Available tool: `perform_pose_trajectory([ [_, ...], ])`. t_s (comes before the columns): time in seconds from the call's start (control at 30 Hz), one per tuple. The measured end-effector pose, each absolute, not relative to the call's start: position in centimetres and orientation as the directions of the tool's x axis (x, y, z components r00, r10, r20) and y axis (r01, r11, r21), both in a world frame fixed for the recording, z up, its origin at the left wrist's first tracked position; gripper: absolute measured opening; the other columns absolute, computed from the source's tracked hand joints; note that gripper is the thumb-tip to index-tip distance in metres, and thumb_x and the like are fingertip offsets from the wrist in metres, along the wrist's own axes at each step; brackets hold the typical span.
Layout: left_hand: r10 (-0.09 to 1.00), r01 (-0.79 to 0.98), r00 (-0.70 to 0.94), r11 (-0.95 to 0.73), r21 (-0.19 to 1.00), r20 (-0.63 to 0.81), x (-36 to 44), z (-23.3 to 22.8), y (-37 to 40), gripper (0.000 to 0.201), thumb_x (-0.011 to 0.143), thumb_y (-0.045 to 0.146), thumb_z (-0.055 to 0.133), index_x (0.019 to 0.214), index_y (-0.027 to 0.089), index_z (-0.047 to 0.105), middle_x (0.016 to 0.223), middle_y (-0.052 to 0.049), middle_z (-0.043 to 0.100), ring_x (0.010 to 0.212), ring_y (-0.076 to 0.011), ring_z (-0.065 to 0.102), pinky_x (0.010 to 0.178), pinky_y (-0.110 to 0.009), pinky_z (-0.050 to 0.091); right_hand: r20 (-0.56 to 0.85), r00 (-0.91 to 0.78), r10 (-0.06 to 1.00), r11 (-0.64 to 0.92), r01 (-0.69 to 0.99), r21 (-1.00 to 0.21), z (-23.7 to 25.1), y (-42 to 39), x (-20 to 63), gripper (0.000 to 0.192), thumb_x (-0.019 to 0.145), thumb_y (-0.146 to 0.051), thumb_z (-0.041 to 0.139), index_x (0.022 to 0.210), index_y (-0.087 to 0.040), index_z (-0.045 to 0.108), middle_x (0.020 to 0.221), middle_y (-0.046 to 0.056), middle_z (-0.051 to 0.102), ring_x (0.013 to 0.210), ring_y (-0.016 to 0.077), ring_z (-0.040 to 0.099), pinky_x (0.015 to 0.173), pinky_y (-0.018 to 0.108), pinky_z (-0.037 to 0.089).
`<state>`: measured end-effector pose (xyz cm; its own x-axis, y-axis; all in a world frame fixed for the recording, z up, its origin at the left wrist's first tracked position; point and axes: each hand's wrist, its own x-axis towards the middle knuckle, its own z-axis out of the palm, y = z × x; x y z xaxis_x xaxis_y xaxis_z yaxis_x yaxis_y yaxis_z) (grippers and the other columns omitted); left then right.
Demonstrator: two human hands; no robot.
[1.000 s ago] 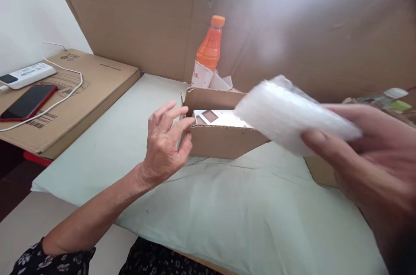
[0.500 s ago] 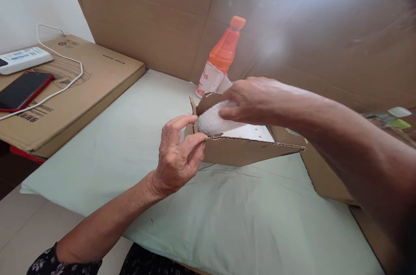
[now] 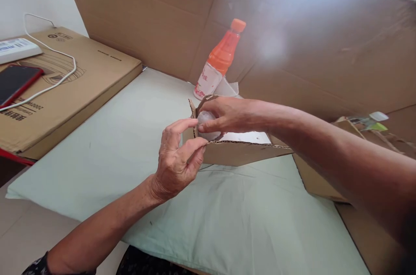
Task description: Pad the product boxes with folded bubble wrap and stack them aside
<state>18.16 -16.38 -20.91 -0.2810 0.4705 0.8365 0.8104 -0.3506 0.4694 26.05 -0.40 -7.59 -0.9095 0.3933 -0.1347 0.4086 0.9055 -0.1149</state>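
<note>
Both hands meet at the left end of the small cardboard box, which sits on the pale green cloth. Left hand: forearm rising from lower left, wrist bent back, thumb and forefinger pinched on the box's upright left corner flap, other fingers curled loosely beneath. Right hand: arm stretched in from the right across the box's open top, palm down, fingers closed over the white foam pad and pressing it into the box's left end. Only a small patch of the pad shows under the fingers; a white card lies flat inside the box to the pad's right.

Left of the box: a flat brown carton with a red phone, a white power strip and a white cable on it. Behind the box: an orange drink bottle leaning against large cardboard sheets. Right of the box: more loose cardboard.

Against half a second ago: the right hand sits lower and further left, and the pad, then bulging above the rim, is now mostly sunk inside. Left hand's pinch is unchanged. Box not shifted.
</note>
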Motion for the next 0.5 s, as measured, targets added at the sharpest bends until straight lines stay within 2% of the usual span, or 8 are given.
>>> perform_pose_trajectory([
  [0.07,0.472,0.819,-0.279,-0.338,0.464,0.836,18.1,-20.9,-16.4,0.014,0.093,0.012,0.06,0.102,0.022,0.066,0.129,-0.012,0.058,0.121,-0.0247,0.06,0.094,-0.04,0.056,-0.312,-0.878,0.364,0.893,0.424,-0.151,-6.9,-1.3,26.3,0.014,0.087,-0.033,0.068,0.082,-0.021,0.07,0.073,0.003,0.068,0.056,0.0133,0.061,0.05,0.025,0.041],
  [0.1,0.469,0.82,-0.28,-0.337,0.463,0.838,18.2,-20.9,-16.4,0.014,0.093,0.012,0.06,0.102,0.022,0.066,0.129,-0.012,0.059,0.12,-0.0246,0.06,0.093,-0.04,0.056,-0.356,-0.858,0.37,0.887,0.441,-0.139,-6.8,-1.8,26.2,0.01,0.087,-0.029,0.066,0.084,-0.02,0.07,0.076,0.003,0.069,0.057,0.013,0.061,0.05,0.025,0.04],
  [0.23,0.449,0.809,-0.29,-0.357,0.467,0.845,18.3,-21.2,-16.3,0.015,0.092,0.01,0.061,0.102,0.02,0.066,0.129,-0.013,0.058,0.122,-0.0254,0.06,0.095,-0.04,0.055,-0.308,-0.811,0.497,0.863,0.498,0.081,-7.4,-3.5,25.2,0.006,0.083,-0.021,0.066,0.082,-0.017,0.071,0.077,0.004,0.068,0.059,0.0138,0.059,0.051,0.027,0.033],
  [0.3,0.443,0.801,-0.288,-0.375,0.467,0.849,18.4,-21.4,-16.2,0.018,0.092,0.009,0.061,0.104,0.021,0.064,0.131,-0.012,0.057,0.123,-0.0254,0.059,0.098,-0.041,0.054,-0.297,-0.794,0.53,0.847,0.51,0.148,-7.9,-3.8,24.8,0.008,0.084,-0.019,0.064,0.083,-0.016,0.072,0.078,0.006,0.069,0.065,0.0158,0.061,0.053,0.027,0.032],
  [0.37,0.44,0.78,-0.296,-0.401,0.48,0.848,18.4,-21.8,-16.2,0.026,0.092,0.009,0.06,0.114,0.022,0.062,0.136,-0.013,0.054,0.127,-0.0258,0.058,0.103,-0.043,0.053,-0.29,-0.807,0.515,0.857,0.498,0.133,-8.1,-3.5,24.6,0.01,0.084,-0.021,0.065,0.088,-0.015,0.073,0.087,0.007,0.071,0.073,0.0175,0.063,0.056,0.027,0.032],
  [0.43,0.445,0.75,-0.326,-0.415,0.514,0.834,18.3,-22.3,-16.2,0.042,0.092,0.011,0.059,0.132,0.023,0.055,0.143,-0.015,0.049,0.132,-0.0275,0.054,0.106,-0.046,0.052,-0.228,-0.838,0.495,0.866,0.497,0.055,-8.0,-3.3,25.2,0.014,0.085,-0.025,0.067,0.095,-0.017,0.074,0.094,0.007,0.073,0.078,0.0182,0.064,0.058,0.027,0.034],
  [0.5,0.465,0.709,-0.367,-0.42,0.566,0.806,18.1,-22.8,-16.1,0.058,0.091,0.014,0.059,0.146,0.023,0.043,0.148,-0.017,0.045,0.135,-0.0291,0.053,0.105,-0.047,0.053,-0.045,-0.84,0.541,0.838,0.542,-0.053,-7.7,-3.4,27.0,0.017,0.088,-0.027,0.065,0.1,-0.019,0.074,0.09,0.004,0.074,0.076,0.0176,0.065,0.061,0.027,0.039],
])
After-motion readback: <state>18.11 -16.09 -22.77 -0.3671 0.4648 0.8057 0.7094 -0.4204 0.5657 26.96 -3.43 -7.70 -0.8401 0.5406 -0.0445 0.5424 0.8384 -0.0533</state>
